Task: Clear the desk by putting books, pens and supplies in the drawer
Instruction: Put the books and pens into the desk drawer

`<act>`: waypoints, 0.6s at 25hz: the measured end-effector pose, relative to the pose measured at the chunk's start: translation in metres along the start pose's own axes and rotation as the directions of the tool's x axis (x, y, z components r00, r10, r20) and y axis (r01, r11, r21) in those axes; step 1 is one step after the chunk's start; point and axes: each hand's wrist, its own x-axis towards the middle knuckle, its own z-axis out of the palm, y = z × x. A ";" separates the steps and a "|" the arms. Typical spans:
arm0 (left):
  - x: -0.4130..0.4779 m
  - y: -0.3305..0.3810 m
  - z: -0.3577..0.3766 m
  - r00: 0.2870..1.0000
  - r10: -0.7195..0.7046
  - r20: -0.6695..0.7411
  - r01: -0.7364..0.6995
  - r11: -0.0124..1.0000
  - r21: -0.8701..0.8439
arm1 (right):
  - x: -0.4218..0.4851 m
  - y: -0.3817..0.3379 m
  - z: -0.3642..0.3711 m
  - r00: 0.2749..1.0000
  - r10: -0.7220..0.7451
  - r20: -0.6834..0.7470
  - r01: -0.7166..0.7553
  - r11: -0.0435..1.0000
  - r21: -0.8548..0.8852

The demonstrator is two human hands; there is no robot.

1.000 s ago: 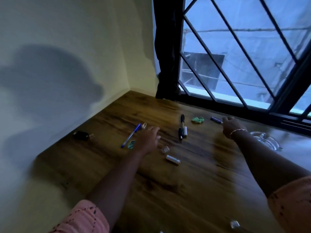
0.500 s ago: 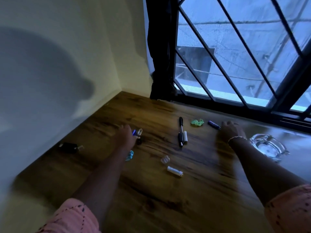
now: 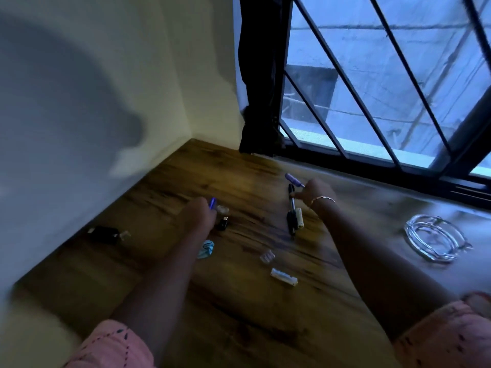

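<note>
Now, both hands out over the wooden desk (image 3: 239, 314), well apart. Left hand (image 3: 198, 216) curled round a blue pen (image 3: 212, 202), only its tip showing past the knuckles. Right hand (image 3: 316, 191) pinches a purple marker (image 3: 293, 179), lifted. Black pen (image 3: 291, 208) lies on the desk just below the right hand. Teal scrap (image 3: 206, 248) beside the left forearm. White tube (image 3: 283, 276) between the forearms. Glass ashtray (image 3: 435, 241) off to the right of the right arm.

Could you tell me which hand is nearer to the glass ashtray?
Right. The right hand is left of the glass ashtray; the left hand is even farther left, past the black pen.
</note>
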 end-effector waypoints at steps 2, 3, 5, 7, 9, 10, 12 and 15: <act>0.003 -0.003 -0.004 0.998 0.024 -0.061 -0.027 0.998 -0.049 | -0.003 -0.008 0.010 1.000 0.013 0.006 -0.012 0.998 -0.059; 0.004 -0.004 -0.006 0.996 0.036 -0.084 -0.043 0.996 -0.081 | -0.003 -0.009 0.015 1.000 0.016 0.011 -0.015 0.997 -0.077; 0.004 -0.006 -0.013 0.990 0.046 -0.132 -0.068 0.983 -0.169 | -0.003 -0.013 0.022 1.000 0.026 0.008 -0.025 0.994 -0.105; 0.001 -0.003 -0.021 0.983 0.058 -0.175 -0.106 0.955 -0.278 | -0.004 -0.019 0.022 0.999 0.036 -0.008 -0.037 0.993 -0.115; -0.003 0.004 -0.029 0.978 0.091 -0.186 -0.159 0.906 -0.393 | -0.005 -0.026 0.015 0.998 0.044 -0.034 -0.046 0.997 -0.067; -0.004 0.009 -0.031 0.980 0.115 -0.163 -0.179 0.866 -0.466 | -0.008 -0.030 0.008 0.998 0.034 -0.048 -0.035 0.999 -0.015; -0.009 0.026 -0.036 0.979 0.190 -0.072 -0.192 0.751 -0.631 | -0.012 -0.030 -0.005 0.999 -0.042 -0.032 0.048 0.981 0.186; -0.031 0.060 -0.039 0.932 0.362 -0.004 -0.234 0.595 -0.769 | -0.041 -0.018 -0.019 0.985 -0.170 0.035 0.114 0.783 0.611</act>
